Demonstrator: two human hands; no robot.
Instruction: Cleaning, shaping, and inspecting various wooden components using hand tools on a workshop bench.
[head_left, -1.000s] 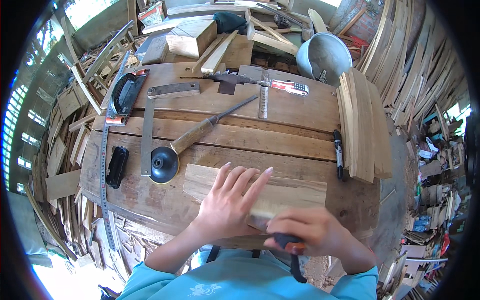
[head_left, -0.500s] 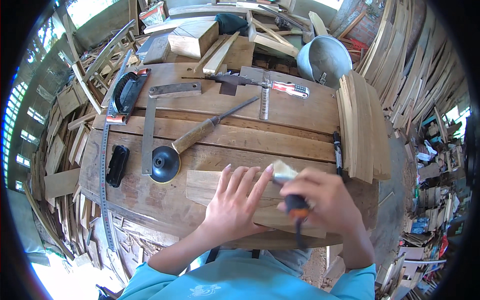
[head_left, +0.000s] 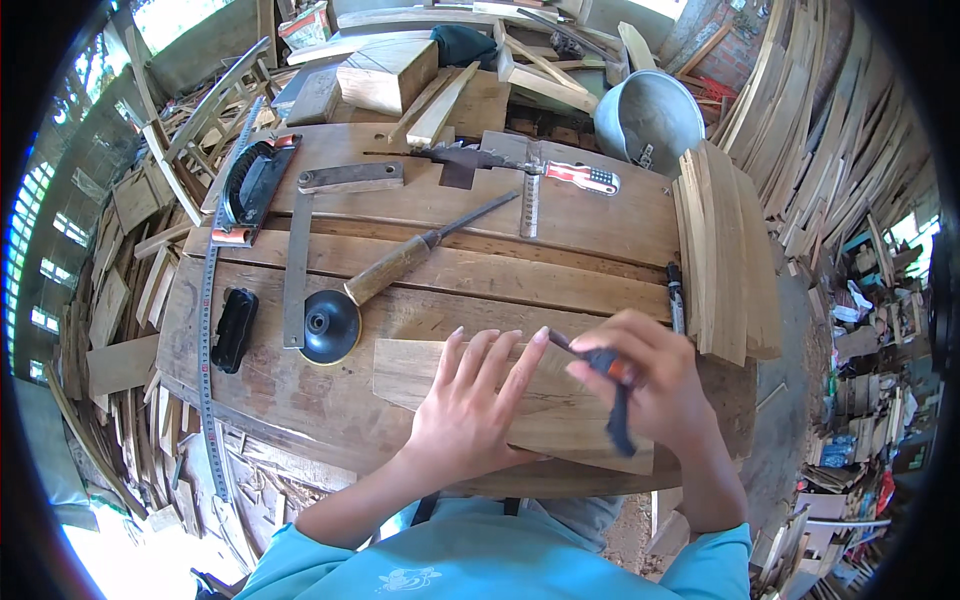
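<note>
A pale wooden board (head_left: 570,425) lies at the near side of the wooden workbench (head_left: 270,410). My left hand (head_left: 465,410) rests flat on this board, fingers spread and pointing away from me, the thumb toward its near edge. Over the board's right part, my right hand (head_left: 650,380) is closed around a paintbrush (head_left: 605,362) with a black and orange handle. The brush is turned narrow side up, its head pointing left near my left index fingertip. Whether the bristles touch the wood I cannot tell.
Beyond the board lie a wood-handled chisel (head_left: 392,272), a round black pad (head_left: 322,328), a sliding bevel (head_left: 297,265) and a square (head_left: 531,205). A hand sander (head_left: 258,190) and a tape (head_left: 207,340) are left. Boards (head_left: 715,250) stand right, below a bucket (head_left: 650,115).
My right hand has turned the paintbrush, so its pale bristles and metal band no longer face up, and its handle has swung right. My left hand and the board look almost unmoved.
</note>
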